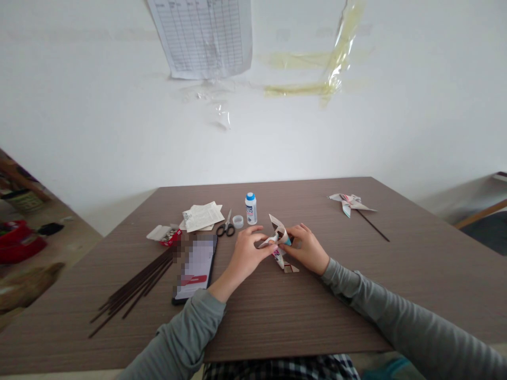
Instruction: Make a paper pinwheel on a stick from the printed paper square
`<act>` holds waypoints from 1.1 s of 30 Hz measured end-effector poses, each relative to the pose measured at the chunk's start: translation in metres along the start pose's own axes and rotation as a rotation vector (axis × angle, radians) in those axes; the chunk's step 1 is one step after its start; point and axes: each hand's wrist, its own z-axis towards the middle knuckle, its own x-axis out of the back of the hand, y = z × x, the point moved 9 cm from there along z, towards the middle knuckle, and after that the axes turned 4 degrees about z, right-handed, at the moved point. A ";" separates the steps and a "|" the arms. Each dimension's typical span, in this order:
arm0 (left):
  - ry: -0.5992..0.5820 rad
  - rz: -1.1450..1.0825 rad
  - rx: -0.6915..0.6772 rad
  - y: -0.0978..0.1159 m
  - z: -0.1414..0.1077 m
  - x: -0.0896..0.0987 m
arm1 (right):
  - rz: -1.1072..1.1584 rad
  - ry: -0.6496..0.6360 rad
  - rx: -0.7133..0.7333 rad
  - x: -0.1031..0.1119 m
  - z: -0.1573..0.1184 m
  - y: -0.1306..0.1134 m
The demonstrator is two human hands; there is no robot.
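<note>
As seen in the head view, the only one, a brown wood-grain table [336, 301] runs up to a white wall [190, 142].

On the wall: one printed sheet [206, 39], ruled in rows and columns; strips of yellowish tape [295, 91], one partly under shiny clear film, to its right.

In hand, over the middle of the table: one folded paper piece [282, 235] with pointed blades, printed in places. Left hand [251, 245]: thumb and fingers pinching its left side. Right hand [307, 248]: thumb and fingertips pressed on its right side. Both arms in grey-green sleeves.

On the table, beyond the hands: white bottle [251, 210], blue cap, upright; small translucent cup [238, 221], just beside dark-handled scissors [225, 228]; printed papers [203, 217], overlapping.

On the table, left: open red-and-white box [169, 235], small contents too fine to identify; bundle of thin dark sticks [137, 285], fanned out; phone [197, 269], screen up, partly pixelated.

On the table, far right: paper pinwheel [350, 203] on a dark stick [373, 226], lying flat.

Room: floor at left, with a red object [19, 243], blurred; wooden bar [481, 214] at right; checked cloth [281, 368] below the near edge.
</note>
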 end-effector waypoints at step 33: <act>0.108 0.084 0.035 -0.016 -0.001 0.004 | 0.002 -0.156 -0.086 -0.009 0.002 0.011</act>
